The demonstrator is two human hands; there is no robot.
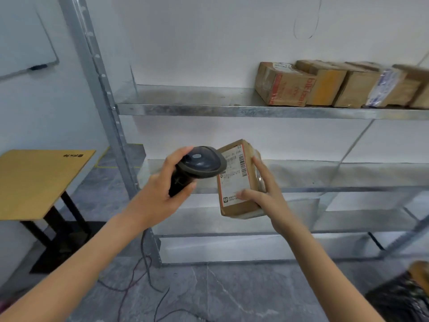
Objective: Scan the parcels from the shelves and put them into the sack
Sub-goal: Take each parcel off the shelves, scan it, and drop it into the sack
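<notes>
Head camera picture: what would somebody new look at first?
Probably the middle, where the left hand grips a black scanner beside the label of a brown parcel held by the right hand. Next, the row of cardboard boxes on the upper metal shelf, top right.

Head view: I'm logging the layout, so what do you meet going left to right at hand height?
Wooden table → left hand → scanner → parcel → right hand.
</notes>
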